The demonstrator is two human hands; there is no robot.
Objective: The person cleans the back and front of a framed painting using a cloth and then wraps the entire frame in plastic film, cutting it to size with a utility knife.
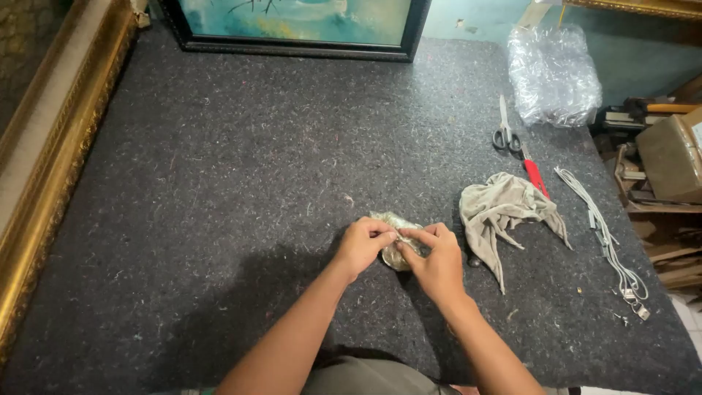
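Matt, fuzzy grey felt table (219, 183); soft beige cloth (504, 205); glossy plastic wrap (553, 73); gilded, carved wooden frame (51, 146).

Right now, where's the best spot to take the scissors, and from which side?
Take the scissors at the grey handle loops, the end nearest the person. They lie flat on the felt table, blades pointing away toward the bubble wrap. Probably come from above and the near side; the red-handled tool lies close below the loops.
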